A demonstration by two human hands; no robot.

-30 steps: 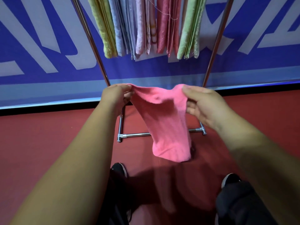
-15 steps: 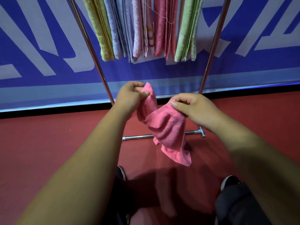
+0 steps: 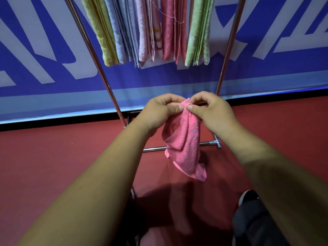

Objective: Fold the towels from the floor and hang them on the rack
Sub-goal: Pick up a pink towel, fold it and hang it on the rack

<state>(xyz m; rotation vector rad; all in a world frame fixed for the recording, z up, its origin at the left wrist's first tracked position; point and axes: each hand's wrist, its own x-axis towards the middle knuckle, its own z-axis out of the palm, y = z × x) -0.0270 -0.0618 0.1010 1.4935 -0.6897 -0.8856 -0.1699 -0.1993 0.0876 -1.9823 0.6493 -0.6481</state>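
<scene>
Left hand (image 3: 159, 110) and right hand (image 3: 211, 110) meet at the top corners of the pink towel (image 3: 186, 148); each grip is a closed thumb-and-finger pinch; the towel hangs doubled before the rack (image 3: 104, 82), clear of the floor (image 3: 53, 157); level the uneven lower corners before folding again.

Staged indoor hall, blue printed banner (image 3: 53, 71), red floor (image 3: 53, 157), towel rack (image 3: 105, 82)

Left hand (image 3: 160, 111) and right hand (image 3: 212, 112) pinching – thumbs close
</scene>
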